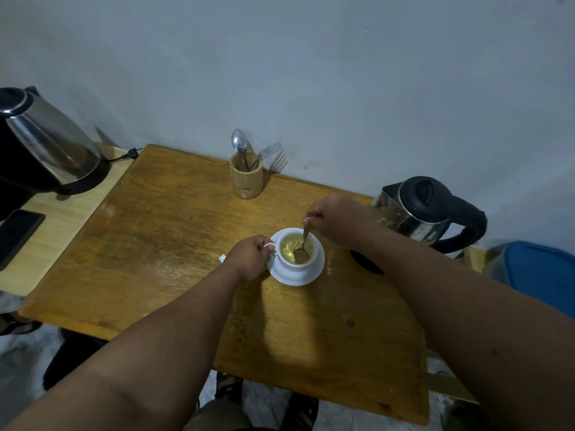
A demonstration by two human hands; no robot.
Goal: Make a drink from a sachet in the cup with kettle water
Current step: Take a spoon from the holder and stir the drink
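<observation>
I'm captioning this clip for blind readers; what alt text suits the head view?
The right hand stirs a spoon in a white cup of pale yellow drink on a saucer while the left hand holds its handle. Two kettles flank the wooden table.

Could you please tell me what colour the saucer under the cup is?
White, like the cup; the saucer shows best in the head view.

The cup [297,250] stands on a saucer [295,273] near the middle of the counter [161,237], a spoon [302,247] in it. At the back edge stands a cutlery holder [246,175]. A kettle [426,209] sits at the back right corner. Another kettle [46,141] and a phone [17,234] rest on a side surface [62,231] beyond the left edge.
</observation>
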